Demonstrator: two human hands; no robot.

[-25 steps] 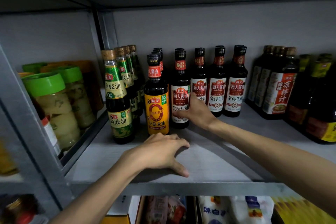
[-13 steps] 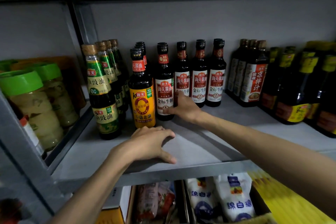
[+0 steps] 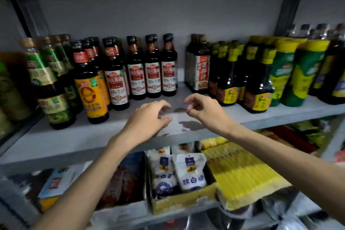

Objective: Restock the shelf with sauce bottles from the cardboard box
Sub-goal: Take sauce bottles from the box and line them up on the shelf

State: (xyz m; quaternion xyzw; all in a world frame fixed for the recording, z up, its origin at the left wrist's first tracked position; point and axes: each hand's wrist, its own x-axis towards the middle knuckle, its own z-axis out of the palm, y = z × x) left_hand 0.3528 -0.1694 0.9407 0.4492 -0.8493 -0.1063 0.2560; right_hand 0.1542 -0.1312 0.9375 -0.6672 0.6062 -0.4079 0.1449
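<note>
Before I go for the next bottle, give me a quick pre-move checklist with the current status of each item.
1. Left hand free: ok, holds nothing.
2. Right hand free: ok, holds nothing.
3. Dark sauce bottles with red-and-white labels upright: ok.
4. Bare room on the grey metal shelf in front of that row: ok.
5. Source of new bottles in view: not ok; the brown cardboard box below holds white bags.

Empty hands (image 3: 149, 117) above shelf (image 3: 74, 142) near sauce bottles (image 3: 153, 78)
</note>
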